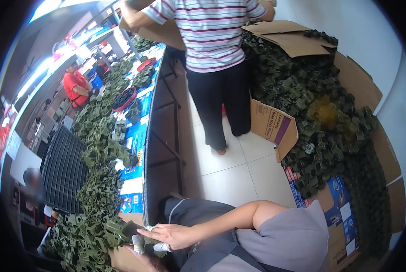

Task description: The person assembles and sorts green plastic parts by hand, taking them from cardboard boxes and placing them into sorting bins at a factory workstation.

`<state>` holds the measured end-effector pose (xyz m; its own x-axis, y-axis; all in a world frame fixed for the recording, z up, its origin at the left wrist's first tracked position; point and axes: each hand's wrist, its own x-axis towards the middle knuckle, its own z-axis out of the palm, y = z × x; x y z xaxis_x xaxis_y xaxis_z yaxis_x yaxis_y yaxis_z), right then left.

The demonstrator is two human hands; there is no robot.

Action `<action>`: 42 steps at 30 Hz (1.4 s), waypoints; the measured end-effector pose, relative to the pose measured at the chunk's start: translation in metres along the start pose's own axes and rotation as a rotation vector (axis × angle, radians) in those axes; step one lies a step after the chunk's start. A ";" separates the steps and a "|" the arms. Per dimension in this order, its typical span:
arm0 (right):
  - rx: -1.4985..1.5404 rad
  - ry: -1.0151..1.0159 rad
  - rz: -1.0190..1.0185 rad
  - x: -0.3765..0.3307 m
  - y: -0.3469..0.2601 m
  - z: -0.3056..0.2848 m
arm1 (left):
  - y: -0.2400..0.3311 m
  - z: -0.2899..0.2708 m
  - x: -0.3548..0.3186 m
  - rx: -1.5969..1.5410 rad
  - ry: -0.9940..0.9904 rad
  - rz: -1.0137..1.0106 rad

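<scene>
An olive-green moulded plastic part [116, 232] with a dark flat end is at the table's near edge, in front of my body. My left hand [144, 259] grips it from below, a white wrap on its thumb; most of the other fingers are hidden. Over the dark end reaches my right hand [178, 235], its fingers closed in on the same part and white wraps on some fingertips. Right beside my hands lies a heap of similar green parts [78, 238]. What sits between my fingertips is too small to make out.
A long table [139, 181] runs away on the left, bearing green parts, a black grid crate [66, 167] and a red basin [124, 99]. A person in a striped shirt [214, 34] stands in the aisle. Cardboard [273, 122] and a large pile of parts [312, 99] line the right.
</scene>
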<state>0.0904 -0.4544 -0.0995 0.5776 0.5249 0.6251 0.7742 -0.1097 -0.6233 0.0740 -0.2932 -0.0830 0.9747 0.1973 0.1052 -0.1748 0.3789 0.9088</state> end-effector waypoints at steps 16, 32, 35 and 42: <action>1.389 -0.285 0.441 -0.041 0.036 -0.006 | -0.036 0.030 -0.024 0.052 0.012 0.309; 0.896 0.044 0.275 -0.061 0.033 0.006 | -0.048 -0.003 -0.033 -0.068 -0.095 0.032; 0.413 0.045 0.351 -0.064 0.025 -0.034 | -0.023 0.037 -0.067 0.194 0.381 0.289; 0.011 -0.297 0.069 -0.078 0.038 -0.052 | 0.001 0.060 -0.073 1.721 -0.828 0.629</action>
<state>0.0878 -0.5435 -0.1474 0.5269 0.7404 0.4174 0.7321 -0.1458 -0.6655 0.0112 -0.3612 -0.0660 0.7465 -0.6432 0.1705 -0.6513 -0.7588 -0.0111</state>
